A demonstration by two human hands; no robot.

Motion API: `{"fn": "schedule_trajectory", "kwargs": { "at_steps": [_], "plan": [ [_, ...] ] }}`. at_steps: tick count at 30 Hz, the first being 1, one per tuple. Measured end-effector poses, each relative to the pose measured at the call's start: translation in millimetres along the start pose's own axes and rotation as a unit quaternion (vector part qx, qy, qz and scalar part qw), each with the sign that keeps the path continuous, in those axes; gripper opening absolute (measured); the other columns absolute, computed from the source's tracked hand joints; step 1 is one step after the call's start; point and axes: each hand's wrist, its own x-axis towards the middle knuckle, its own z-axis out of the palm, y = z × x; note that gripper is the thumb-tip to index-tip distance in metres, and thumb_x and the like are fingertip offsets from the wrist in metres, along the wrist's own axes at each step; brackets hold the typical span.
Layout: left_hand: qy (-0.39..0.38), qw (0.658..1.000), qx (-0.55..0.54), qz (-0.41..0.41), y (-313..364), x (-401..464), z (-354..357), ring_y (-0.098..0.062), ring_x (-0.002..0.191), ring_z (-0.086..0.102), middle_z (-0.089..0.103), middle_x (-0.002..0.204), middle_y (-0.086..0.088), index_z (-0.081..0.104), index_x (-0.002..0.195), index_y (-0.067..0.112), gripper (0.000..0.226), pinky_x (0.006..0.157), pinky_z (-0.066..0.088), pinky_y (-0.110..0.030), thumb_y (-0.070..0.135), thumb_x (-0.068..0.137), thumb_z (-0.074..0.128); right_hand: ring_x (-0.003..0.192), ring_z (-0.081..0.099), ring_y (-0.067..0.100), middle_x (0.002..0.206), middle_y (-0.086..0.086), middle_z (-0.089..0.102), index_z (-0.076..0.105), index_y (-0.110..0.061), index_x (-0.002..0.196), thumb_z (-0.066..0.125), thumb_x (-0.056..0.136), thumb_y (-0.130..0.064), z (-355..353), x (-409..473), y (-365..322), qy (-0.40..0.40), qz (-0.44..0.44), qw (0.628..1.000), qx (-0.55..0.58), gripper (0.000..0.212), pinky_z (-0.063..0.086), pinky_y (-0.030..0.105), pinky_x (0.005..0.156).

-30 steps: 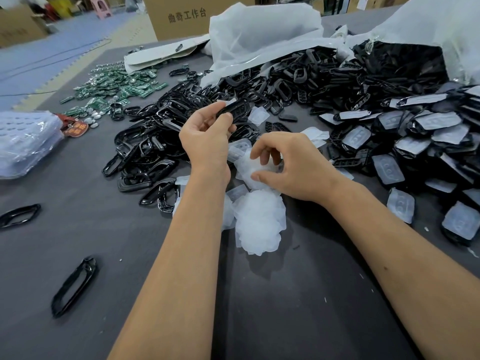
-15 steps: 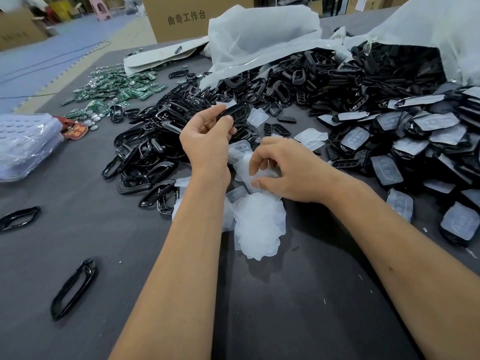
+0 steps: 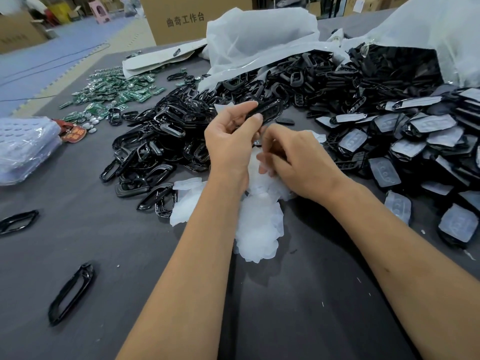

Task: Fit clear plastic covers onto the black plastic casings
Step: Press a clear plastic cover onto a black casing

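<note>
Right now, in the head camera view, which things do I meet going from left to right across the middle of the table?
Clear bagged stack → green circuit boards → loose black frames → left hand gripping a black casing → right hand → casings already fitted with clear covers.

A black plastic casing (image 3: 267,110), oblong and glossy, is held tilted at frame centre. Translucent clear covers (image 3: 257,227) lie heaped below it; covered casings (image 3: 384,172) pile at right.

Glossy black plastic casings (image 3: 166,141) heap on a matt grey, cloth-like tabletop (image 3: 104,255); the covers (image 3: 257,229) are cloudy translucent plastic, the bags (image 3: 259,40) thin white film.
</note>
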Motion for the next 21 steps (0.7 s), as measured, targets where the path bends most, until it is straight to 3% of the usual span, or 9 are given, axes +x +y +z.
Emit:
{"fn": "schedule_trajectory", "kwargs": {
  "at_steps": [4,7,10,17,21],
  "plan": [
    [0.017,1.000,-0.001,0.007,2.6,2.6,-9.2,-0.012,0.059,0.063,0.065,0.072,-0.002,0.075,0.098,0.005,0.022,0.063,0.053,-0.020,-0.013,0.088,0.067,0.062,0.070,0.025,0.077,0.003,0.078,0.055,-0.013,0.102,0.062,0.101,-0.007,0.2,-3.2,4.5,0.038,0.068,0.984,0.157,0.009,0.058,0.035,0.064],
    [0.040,0.999,-0.003,0.002,4.3,6.6,-17.2,-0.014,0.062,0.065,0.069,0.077,-0.004,0.075,0.094,0.007,0.024,0.063,0.053,-0.020,-0.014,0.087,0.067,0.061,0.072,0.025,0.082,0.011,0.079,0.061,-0.007,0.097,0.061,0.103,-0.006,-4.6,-2.1,3.5,0.091,0.090,0.951,0.281,0.005,0.051,0.024,0.054],
    [0.051,0.999,0.010,-0.011,3.2,7.2,-19.3,-0.018,0.066,0.065,0.071,0.083,-0.010,0.076,0.091,0.009,0.025,0.060,0.052,-0.019,-0.013,0.087,0.067,0.060,0.070,0.028,0.086,0.016,0.078,0.061,-0.008,0.093,0.060,0.103,-0.007,-10.2,-0.2,2.2,0.106,0.112,0.913,0.378,0.010,0.047,0.026,0.050],
    [0.019,0.998,0.037,-0.048,1.5,5.4,-17.8,-0.015,0.057,0.069,0.071,0.075,-0.007,0.074,0.099,0.005,0.021,0.048,0.048,-0.020,-0.011,0.088,0.067,0.058,0.064,0.027,0.079,0.018,0.073,0.056,-0.009,0.082,0.065,0.100,-0.007,-11.1,-0.4,2.5,0.125,0.138,0.881,0.434,0.020,0.044,0.028,0.047],
    [0.000,0.997,0.054,-0.046,1.6,4.4,-17.5,-0.016,0.055,0.068,0.069,0.070,-0.003,0.074,0.096,0.006,0.021,0.050,0.050,-0.019,-0.012,0.088,0.067,0.060,0.064,0.024,0.081,0.016,0.072,0.051,-0.012,0.081,0.066,0.100,-0.009,-11.2,-0.2,2.4,0.118,0.139,0.865,0.468,0.024,0.043,0.026,0.047]
  ]
}}
